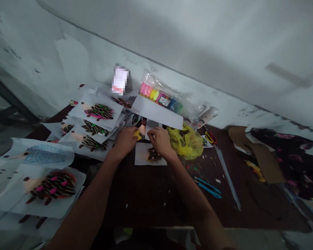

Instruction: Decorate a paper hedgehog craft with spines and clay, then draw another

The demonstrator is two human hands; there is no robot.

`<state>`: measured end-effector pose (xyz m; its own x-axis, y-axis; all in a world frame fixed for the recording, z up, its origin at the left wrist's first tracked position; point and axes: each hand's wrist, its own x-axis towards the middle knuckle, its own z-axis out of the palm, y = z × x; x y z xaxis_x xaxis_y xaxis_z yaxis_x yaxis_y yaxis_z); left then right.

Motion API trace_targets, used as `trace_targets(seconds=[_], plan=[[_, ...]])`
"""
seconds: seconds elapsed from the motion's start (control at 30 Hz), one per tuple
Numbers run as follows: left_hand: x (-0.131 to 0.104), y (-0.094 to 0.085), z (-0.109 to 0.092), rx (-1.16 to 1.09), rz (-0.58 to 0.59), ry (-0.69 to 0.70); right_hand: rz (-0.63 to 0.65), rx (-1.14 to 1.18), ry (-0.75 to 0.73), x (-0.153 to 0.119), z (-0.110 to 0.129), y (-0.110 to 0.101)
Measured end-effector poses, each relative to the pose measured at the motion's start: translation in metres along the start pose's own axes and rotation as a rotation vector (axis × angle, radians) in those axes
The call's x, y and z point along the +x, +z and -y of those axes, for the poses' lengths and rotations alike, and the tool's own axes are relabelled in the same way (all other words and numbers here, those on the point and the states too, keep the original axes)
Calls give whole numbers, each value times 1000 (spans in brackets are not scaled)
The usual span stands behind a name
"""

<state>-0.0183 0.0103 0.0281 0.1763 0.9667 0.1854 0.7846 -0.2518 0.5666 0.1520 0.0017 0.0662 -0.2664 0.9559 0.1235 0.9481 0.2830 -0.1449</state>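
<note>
My left hand [125,141] has its fingers closed round a small yellow thing [138,135] that I cannot make out further. Close by on the right, my right hand [159,139] has bent fingertips pressed together near white paper; what they hold, if anything, is too small to name. Partly under my right wrist lies a small white sheet [141,157] with a dark spiky hedgehog figure [153,155] dotted pink. A yellow plastic bag [189,142] sits just right of my right hand. Behind both hands is a blank white card [159,111].
Hedgehog pictures [97,111] are piled at left. A clear bag of coloured clay [159,97] and a lit phone [120,80] stand by the wall. Rightward lie red-yellow scissors [210,137], blue scissors [208,187], clear sticks [228,178], a yellow tool [255,170] and cardboard [267,159].
</note>
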Motion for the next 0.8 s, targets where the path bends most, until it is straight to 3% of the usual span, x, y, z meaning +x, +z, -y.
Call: trace_targets(seconds=[0.23,0.47,0.8], plan=[[1,6,0,108,87,5,80,-212,-138,30,4,11],[1,7,-2,86,110,15,138,-288,-44,26,-20,10],[-1,11,-6,181,43,32,32,-346,198,31,-34,10]])
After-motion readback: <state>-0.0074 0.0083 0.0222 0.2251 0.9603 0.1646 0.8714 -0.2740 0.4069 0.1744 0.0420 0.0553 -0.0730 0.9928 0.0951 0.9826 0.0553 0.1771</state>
